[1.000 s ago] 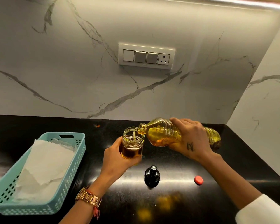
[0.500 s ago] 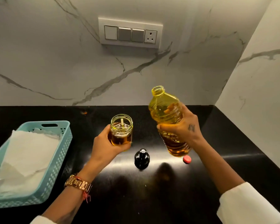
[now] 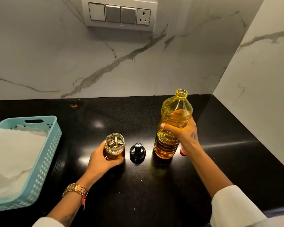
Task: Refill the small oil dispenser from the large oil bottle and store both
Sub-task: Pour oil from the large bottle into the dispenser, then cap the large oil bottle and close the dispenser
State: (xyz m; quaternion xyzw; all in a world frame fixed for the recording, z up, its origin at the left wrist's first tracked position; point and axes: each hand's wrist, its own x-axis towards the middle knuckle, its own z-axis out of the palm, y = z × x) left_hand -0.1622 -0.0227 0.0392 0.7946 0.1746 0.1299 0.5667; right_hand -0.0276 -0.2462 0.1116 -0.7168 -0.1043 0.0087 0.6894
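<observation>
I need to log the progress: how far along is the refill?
Pouring looks done: the bottle stands upright in the right hand, and the jar in the left hand holds oil. Both are open. Left: black top on, red cap on, store both.

The clear plastic large oil bottle (image 3: 172, 126) glows yellow and amber. Grey veins streak the white marble wall (image 3: 39, 54) above the glossy black speckled countertop (image 3: 154, 194). The perforated plastic basket (image 3: 44, 158) is pale turquoise.

White sleeves cover both forearms, entering the view at about 5 and 7 o'clock. The left wrist wears a gold link watch (image 3: 75, 189) with a red thread beside it; the right hand (image 3: 185, 136) bears a small dark tattoo.
</observation>
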